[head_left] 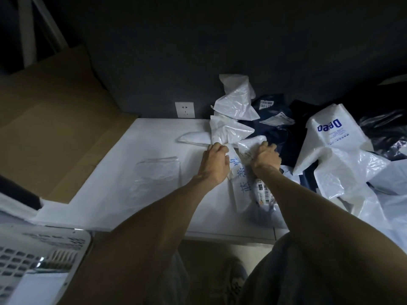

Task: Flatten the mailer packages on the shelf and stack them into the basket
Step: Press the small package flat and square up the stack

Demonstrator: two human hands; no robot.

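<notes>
White mailer (239, 188), blue print, on shelf (154, 133); left hand (214, 160) and right hand (266, 156) both clenched round its crumpled top. Clear bag (157, 172) lies flat near left hand. Early days: big pile (330, 155) unflattened at right; basket (44, 258) lower left, contents unclear.

Left hand (214, 160) and right hand (266, 157) bare; grey clothing (312, 274), 1 patterned shoe (236, 280).
</notes>
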